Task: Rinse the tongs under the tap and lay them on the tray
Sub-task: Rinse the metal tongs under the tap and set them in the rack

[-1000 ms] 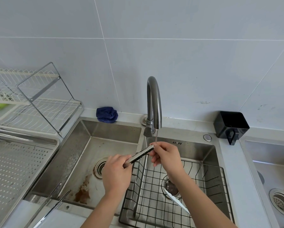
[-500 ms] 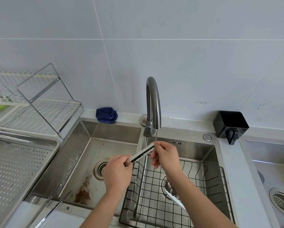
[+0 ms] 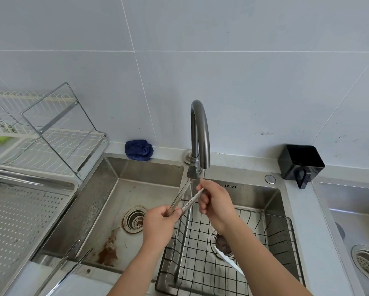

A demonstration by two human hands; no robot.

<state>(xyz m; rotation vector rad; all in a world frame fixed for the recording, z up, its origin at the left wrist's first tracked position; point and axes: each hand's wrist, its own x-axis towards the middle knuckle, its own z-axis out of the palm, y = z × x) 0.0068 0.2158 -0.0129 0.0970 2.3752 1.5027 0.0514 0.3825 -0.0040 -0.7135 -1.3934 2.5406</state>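
Metal tongs (image 3: 184, 198) with toothed tips are held up under the tap (image 3: 198, 135), where a thin stream of water runs. My left hand (image 3: 160, 225) grips their handle end. The two arms are spread apart now. My right hand (image 3: 215, 201) pinches the tip of the right arm just below the spout. The perforated steel tray (image 3: 19, 221) lies at the far left, beside the sink.
A left sink basin (image 3: 123, 201) with a drain and rust stain; a black wire basket (image 3: 232, 253) sits in the right basin. Another pair of tongs (image 3: 66, 265) lies on the sink's front edge. Dish rack (image 3: 51, 133), blue cloth (image 3: 139, 149), black holder (image 3: 301, 163).
The tongs' arms have opened apart; before they were pressed together. My right hand has shifted slightly up along one tip, close under the spout.
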